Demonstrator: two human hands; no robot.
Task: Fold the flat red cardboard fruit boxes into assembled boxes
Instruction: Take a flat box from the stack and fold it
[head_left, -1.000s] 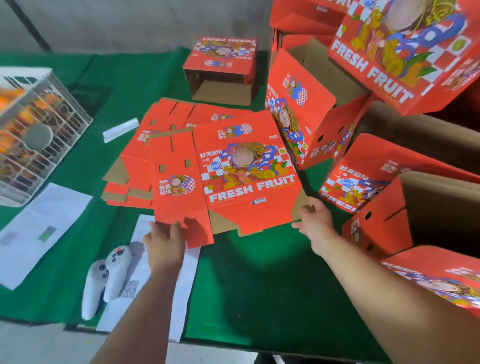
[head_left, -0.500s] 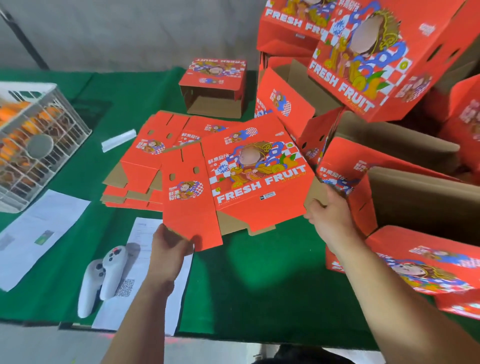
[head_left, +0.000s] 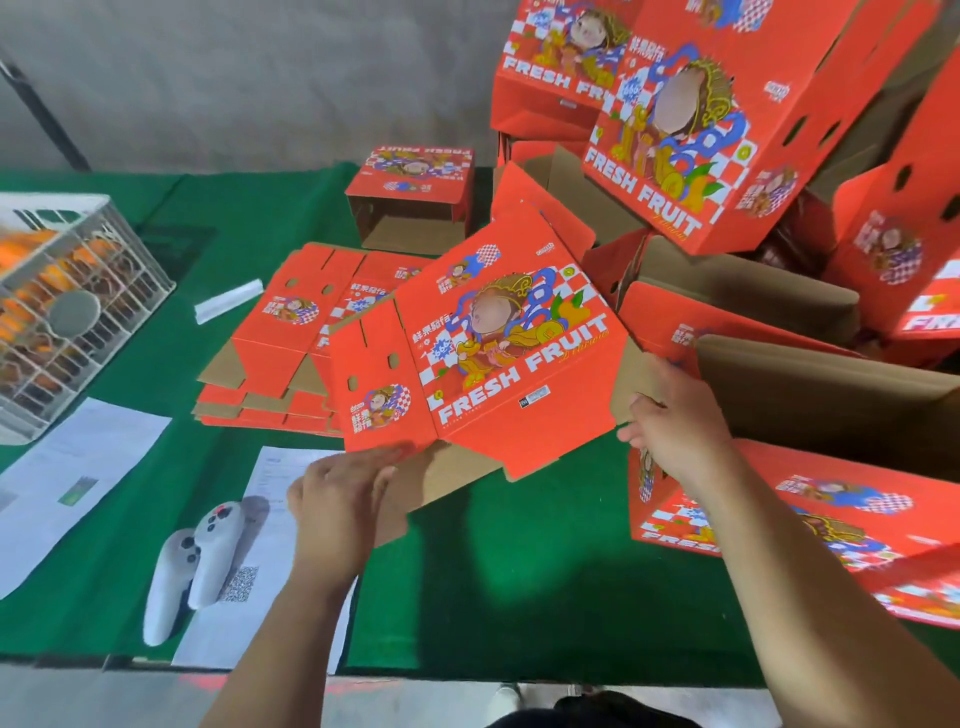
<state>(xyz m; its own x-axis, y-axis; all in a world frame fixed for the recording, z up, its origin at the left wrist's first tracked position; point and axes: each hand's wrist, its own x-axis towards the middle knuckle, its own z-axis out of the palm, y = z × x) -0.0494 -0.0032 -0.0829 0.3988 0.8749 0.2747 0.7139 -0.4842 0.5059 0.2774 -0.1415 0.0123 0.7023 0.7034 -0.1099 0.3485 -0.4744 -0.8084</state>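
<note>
Green cloth covered a table (head_left: 519, 571) set against a plain grey wall. Just above that cloth, near its middle, a flat red box blank (head_left: 483, 364) printed "FRESH FRUIT" was held tilted. The left hand (head_left: 337, 499) gripped the blank's lower left flap, fingers curled over the brown underside. The right hand (head_left: 670, 431) held the blank's right edge; whether its fingers wrapped behind could not be told. Behind the blank lay a stack of flat blanks (head_left: 280, 353), and to the blank's right stood a pile of assembled boxes (head_left: 727, 156). Left of the blank sat a wire basket (head_left: 78, 312), papers (head_left: 67, 467) and two white controllers (head_left: 192, 566). To fold well, the hands should probably push opposite edges inward so the blank squares up along its creases.
</note>
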